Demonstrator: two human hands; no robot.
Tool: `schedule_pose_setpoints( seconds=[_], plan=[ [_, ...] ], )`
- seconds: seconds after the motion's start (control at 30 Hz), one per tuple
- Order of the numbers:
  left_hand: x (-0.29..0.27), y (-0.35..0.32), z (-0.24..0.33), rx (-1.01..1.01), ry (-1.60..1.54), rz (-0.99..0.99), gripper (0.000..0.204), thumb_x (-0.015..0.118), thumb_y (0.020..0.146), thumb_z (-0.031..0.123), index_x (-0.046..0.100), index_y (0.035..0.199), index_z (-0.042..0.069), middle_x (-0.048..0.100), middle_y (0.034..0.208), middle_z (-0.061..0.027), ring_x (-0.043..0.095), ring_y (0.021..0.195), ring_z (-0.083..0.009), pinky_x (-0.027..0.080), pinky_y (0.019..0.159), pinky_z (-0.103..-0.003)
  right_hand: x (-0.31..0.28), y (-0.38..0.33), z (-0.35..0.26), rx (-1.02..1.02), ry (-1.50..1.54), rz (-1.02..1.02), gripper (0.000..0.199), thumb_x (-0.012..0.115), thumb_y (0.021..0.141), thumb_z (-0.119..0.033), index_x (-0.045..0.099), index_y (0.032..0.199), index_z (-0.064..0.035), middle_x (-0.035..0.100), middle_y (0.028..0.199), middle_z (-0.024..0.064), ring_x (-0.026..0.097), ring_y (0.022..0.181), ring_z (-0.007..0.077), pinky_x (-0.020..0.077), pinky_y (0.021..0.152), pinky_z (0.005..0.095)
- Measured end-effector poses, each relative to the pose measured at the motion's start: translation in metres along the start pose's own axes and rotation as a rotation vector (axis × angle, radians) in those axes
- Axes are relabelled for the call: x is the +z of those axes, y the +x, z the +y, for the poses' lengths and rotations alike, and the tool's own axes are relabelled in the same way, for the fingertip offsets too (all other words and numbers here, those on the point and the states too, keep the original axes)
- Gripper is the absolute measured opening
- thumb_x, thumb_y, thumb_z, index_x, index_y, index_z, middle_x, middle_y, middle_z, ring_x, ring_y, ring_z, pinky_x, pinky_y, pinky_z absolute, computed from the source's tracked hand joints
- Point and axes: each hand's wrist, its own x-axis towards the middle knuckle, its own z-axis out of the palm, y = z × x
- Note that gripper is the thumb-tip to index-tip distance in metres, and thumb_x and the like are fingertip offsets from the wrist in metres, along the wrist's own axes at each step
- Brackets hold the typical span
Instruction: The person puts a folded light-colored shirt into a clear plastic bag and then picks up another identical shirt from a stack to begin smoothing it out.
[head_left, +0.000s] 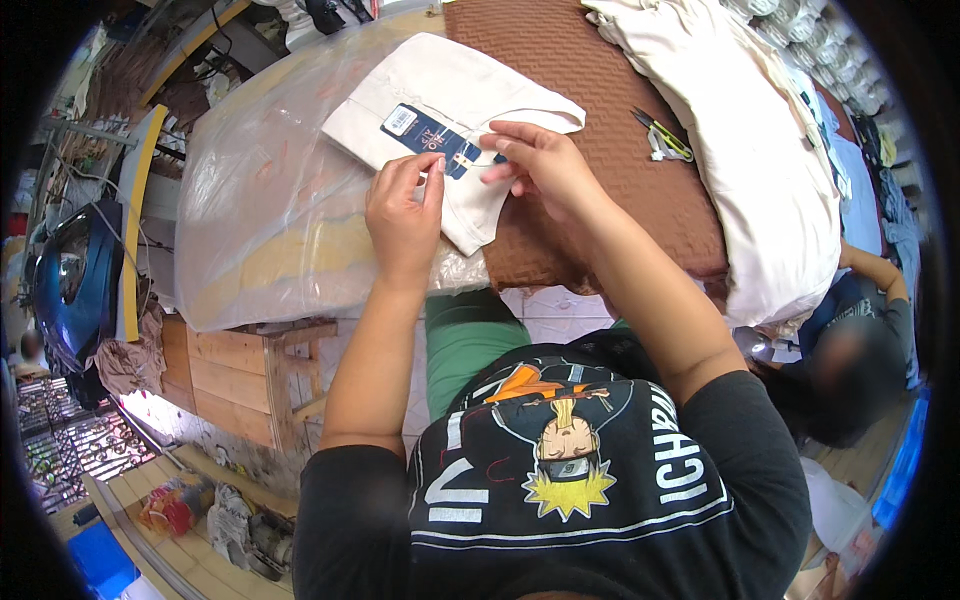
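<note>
A folded cream garment [455, 85] lies on the table, a dark blue hang tag [465, 135] with a white label on top of it. Thin white string with a small pale piece on it loops over the tag, between my hands. At the tag's near edge, my left hand [405, 210] is closed, thumb and forefinger pinched together; whatever is between the tips is too small to make out. My right hand [548, 170] hovers over the garment's right side, fingers apart and slightly curled, close to the string. I cannot see it gripping anything.
Clear plastic [270, 190] covers the table's left half, brown textured cloth [600, 200] its right. Yellow-green thread snips [662, 137] lie right of the garment, near a long pile of cream garments [760, 170]. Another person [850, 370] sits at the right beyond the pile.
</note>
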Motion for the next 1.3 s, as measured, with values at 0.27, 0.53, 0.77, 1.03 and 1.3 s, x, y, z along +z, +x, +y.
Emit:
schedule_pose_setpoints(
  seconds=[0.27,0.53,0.77,1.03,1.3],
  plan=[
    [-0.006,0.023,-0.01,-0.018,-0.039,-0.027,0.014,0.057,0.084,0.011,0.063,0.095,0.005,0.062,0.091,-0.0083,0.057,0.083,-0.0221,0.045,0.075,-0.032,0.006,0.031,0.002,0.139,0.233,-0.1,0.033,0.05,0.09,-0.01,0.046,0.12,0.003,0.063,0.105,0.0116,0.065,0.075,0.01,0.0394,0.043,0.0138],
    [0.02,0.061,-0.067,0.127,0.096,-0.378,0.033,0.049,0.09,0.021,0.054,0.122,0.012,0.047,0.132,-0.0084,0.034,0.128,-0.0335,0.027,0.104,-0.038,0.008,0.031,0.003,0.234,0.128,-0.062,0.016,0.056,0.088,-0.016,0.06,0.099,-0.0045,0.065,0.085,0.0056,0.065,0.067,0.0098,0.0336,0.044,0.0162],
    [0.034,0.058,-0.076,0.011,0.149,-0.636,0.041,0.039,0.093,0.038,0.045,0.132,0.025,0.029,0.145,-0.002,0.013,0.135,-0.0404,0.011,0.104,-0.058,0.009,0.036,0.004,0.224,0.051,-0.034,0.009,0.059,0.084,-0.015,0.057,0.08,-0.0069,0.061,0.065,0.0016,0.056,0.047,0.0071,0.0283,0.036,0.0181],
    [0.039,0.051,-0.078,-0.011,0.216,-0.695,0.044,0.036,0.094,0.039,0.038,0.136,0.028,0.018,0.149,-0.0006,0.004,0.137,-0.0369,0.005,0.105,-0.057,0.012,0.024,0.003,0.113,-0.069,0.081,0.009,0.058,0.081,-0.012,0.055,0.077,-0.0051,0.061,0.062,0.0054,0.054,0.042,0.0092,0.0303,0.034,0.0199],
    [0.035,0.051,-0.071,0.035,0.229,-0.577,0.042,0.038,0.093,0.04,0.044,0.133,0.026,0.026,0.147,-0.0021,0.013,0.136,-0.0368,0.008,0.106,-0.057,-0.009,0.001,-0.018,-0.035,-0.285,0.163,0.019,0.06,0.084,-0.019,0.061,0.091,-0.0018,0.065,0.073,0.0067,0.051,0.044,0.0064,0.0309,0.037,0.0156]
  ],
)
